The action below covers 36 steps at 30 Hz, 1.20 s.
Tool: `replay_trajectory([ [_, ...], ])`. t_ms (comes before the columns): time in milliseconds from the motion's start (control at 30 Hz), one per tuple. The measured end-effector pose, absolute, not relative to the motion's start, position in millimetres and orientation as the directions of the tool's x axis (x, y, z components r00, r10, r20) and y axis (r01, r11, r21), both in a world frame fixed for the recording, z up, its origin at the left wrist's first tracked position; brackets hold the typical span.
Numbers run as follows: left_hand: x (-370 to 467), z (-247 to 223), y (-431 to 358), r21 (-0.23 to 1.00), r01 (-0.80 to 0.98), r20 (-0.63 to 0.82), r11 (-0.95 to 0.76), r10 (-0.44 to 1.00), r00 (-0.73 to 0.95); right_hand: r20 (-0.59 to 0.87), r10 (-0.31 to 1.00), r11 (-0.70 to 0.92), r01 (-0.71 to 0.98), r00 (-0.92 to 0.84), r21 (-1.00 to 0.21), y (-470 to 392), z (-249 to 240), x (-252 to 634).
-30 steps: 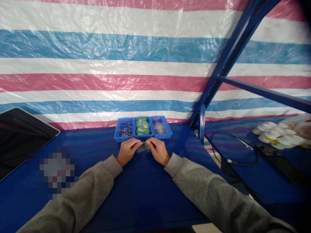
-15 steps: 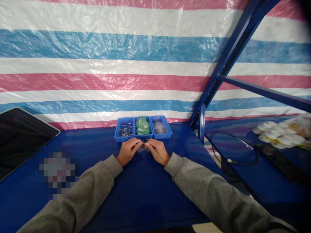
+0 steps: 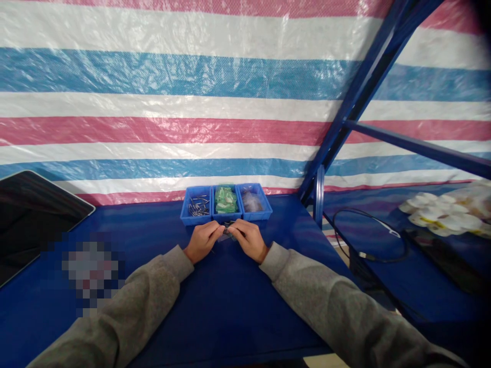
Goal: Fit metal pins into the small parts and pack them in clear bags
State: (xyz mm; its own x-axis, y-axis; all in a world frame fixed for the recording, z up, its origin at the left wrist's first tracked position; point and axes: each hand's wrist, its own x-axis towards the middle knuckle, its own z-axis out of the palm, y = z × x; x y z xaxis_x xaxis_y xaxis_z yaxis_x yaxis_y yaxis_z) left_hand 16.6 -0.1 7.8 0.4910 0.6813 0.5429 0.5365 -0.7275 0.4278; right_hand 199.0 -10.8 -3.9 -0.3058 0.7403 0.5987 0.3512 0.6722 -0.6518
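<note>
one small dark part, near desk's far edge, just before middle of three blue bins; probably light, stiff, slippery; best pinched at ends. left hand, right hand both pinch it, opposite sides. metal pins, green packets, clear bags: too jumbled to count.

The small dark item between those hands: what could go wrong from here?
It might slip: the left hand and right hand pinch the small dark item with just their fingertips, which partly hide it.

The left blue bin sits just beyond the knuckles, so an outward bump could scatter its loose metal pieces.

If dropped, the item could be hard to spot against the dark blue tabletop.
</note>
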Motion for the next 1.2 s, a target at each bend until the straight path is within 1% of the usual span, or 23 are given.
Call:
replay_trajectory([
  [133,17.0,9.4,-0.8,0.436,0.503,0.552,-0.746,0.663,0.505,0.59,0.742,0.67,0.37,-0.319,-0.644,-10.1,-6.4,199.2],
  [433,16.9,6.6,0.5,0.455,0.391,0.652,-0.8,0.598,0.466,0.568,0.758,0.653,0.375,-0.322,-0.659,-6.2,-11.4,199.4],
  [633,15.4,6.4,0.0,0.481,0.42,0.639,-0.769,0.636,0.433,0.605,0.761,0.648,0.319,-0.234,-0.692,-9.5,-5.9,199.0],
  [733,15.3,7.2,0.1,0.484,0.437,0.627,-0.758,0.649,0.432,0.62,0.758,0.649,0.323,-0.203,-0.688,-10.6,-4.6,198.6],
  [833,16.3,9.0,-0.2,0.49,0.435,0.618,-0.756,0.653,0.439,0.614,0.758,0.649,0.351,-0.22,-0.675,-10.6,-5.1,198.8],
  [1033,18.1,9.0,-1.0,0.499,0.46,0.622,-0.735,0.673,0.401,0.591,0.771,0.634,0.378,-0.238,-0.675,-9.7,-8.2,199.8],
  [1200,17.5,7.8,-1.2,0.504,0.45,0.584,-0.737,0.675,0.452,0.573,0.787,0.614,0.385,-0.229,-0.689,-9.0,-8.8,200.2],
])
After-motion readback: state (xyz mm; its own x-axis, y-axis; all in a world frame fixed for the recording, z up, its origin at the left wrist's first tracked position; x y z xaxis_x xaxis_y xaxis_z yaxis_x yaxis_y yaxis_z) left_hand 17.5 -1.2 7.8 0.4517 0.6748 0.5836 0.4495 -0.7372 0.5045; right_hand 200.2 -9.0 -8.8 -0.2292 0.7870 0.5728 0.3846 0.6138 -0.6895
